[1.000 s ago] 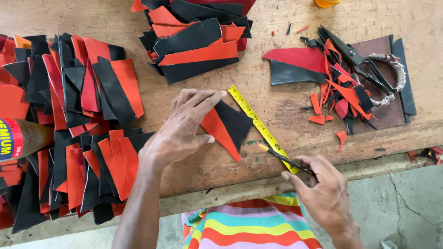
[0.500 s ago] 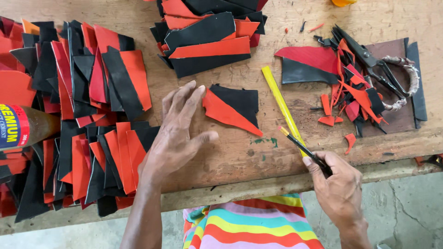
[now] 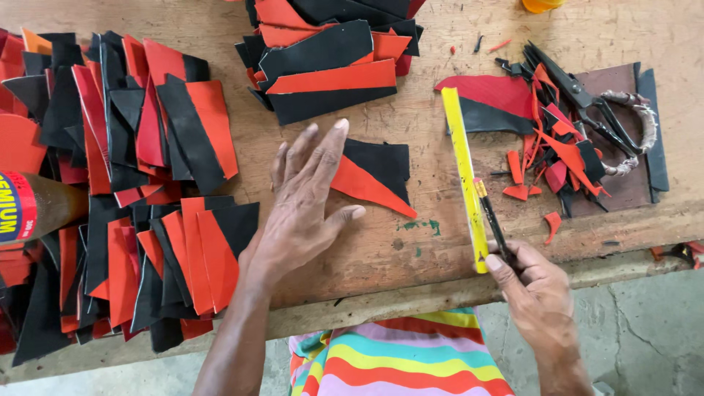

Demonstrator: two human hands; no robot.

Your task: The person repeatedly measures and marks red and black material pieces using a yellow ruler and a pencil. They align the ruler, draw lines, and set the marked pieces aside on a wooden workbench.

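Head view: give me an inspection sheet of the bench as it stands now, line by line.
Surface: worn wooden bench, scuffed, with green marks near the front edge.
Job's things: black and red piece lying flat; yellow ruler beside it; pencil.
Clutter: stacked red and black cut pieces at left and top; offcuts and scissors on a brown mat at right; bottle at the left edge.
Hands: left hand flat, fingers on the piece; right hand holding pencil and ruler end.
Cables: nothing seen.
Surroundings: concrete floor; striped clothing below the bench.
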